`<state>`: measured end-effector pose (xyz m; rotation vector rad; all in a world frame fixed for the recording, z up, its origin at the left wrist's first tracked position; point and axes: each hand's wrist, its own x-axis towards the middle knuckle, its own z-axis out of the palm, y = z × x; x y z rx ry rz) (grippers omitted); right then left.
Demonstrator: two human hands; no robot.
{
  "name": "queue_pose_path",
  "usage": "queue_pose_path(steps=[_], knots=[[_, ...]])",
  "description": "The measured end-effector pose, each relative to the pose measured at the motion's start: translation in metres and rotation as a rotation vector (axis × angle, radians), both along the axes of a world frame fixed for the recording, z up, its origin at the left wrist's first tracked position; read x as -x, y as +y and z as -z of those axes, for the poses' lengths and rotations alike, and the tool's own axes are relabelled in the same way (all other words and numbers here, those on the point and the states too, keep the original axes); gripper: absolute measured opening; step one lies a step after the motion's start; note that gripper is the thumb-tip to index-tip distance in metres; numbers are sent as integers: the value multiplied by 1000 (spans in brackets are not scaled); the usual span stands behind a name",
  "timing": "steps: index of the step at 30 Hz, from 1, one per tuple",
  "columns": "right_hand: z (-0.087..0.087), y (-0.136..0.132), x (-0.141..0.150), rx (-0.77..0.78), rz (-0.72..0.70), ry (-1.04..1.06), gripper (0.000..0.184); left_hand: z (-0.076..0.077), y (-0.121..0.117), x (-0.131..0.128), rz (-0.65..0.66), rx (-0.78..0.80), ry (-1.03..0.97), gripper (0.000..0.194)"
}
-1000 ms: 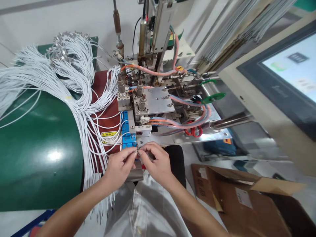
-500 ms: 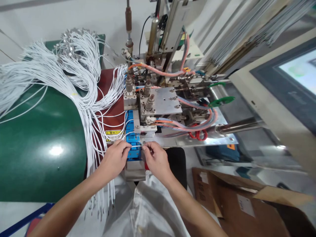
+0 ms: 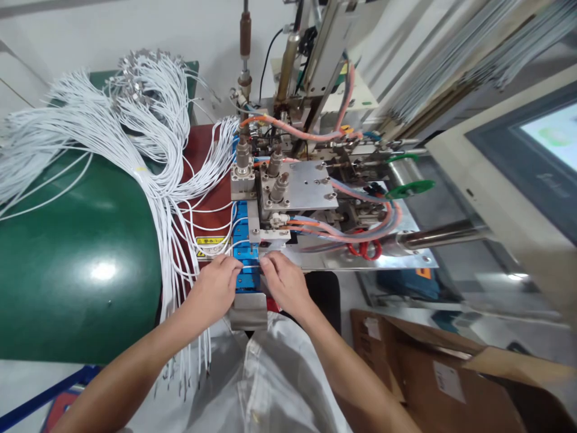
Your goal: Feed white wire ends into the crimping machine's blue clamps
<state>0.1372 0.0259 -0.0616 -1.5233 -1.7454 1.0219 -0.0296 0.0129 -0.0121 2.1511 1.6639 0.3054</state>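
A white cable is stretched between my two hands, lying across the blue fixture blocks at the front of the machine. On the left, my left hand pinches it with closed fingers. My right hand has its fingers closed at the other end, by the right edge of the blocks; its fingertips partly hide that end. Just beyond, several more white cables run into the blue blocks. A thick bundle of white cables hangs over the table to the left.
A green table surface spreads out at the left. The machine's metal plate, hoses and a green-flanged wire spool stand ahead. To the right are a screen panel and an open cardboard box.
The view has shifted slightly, so the machine sits a little further right. My right fingers have curled in closer over the cable end at the blue blocks. My left hand keeps its pinch.
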Motion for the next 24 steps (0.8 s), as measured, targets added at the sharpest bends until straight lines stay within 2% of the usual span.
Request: queue_pose_path(steps=[2,6,11,15,18,20,22,24], knots=[[4,-1,6,-43,25,20,31,0,-2,-1,9,-10,24,19],[11,-5,15,-25,118,124,33,-3,-7,-5,47,-30,142,25],[14,-4,11,28,153,209,35,-10,-11,-6,180,-117,365,25],[11,0,0,77,318,349,36,-14,-14,4,272,-186,372,31],[7,1,-10,83,393,447,38,-21,-18,19,353,-222,299,29],[5,-1,-16,79,411,481,39,-29,-22,31,454,-121,203,22],[6,-3,-20,82,415,508,40,-38,-27,43,547,52,133,13],[7,-4,-22,88,418,534,41,-45,-31,51,578,169,119,7]])
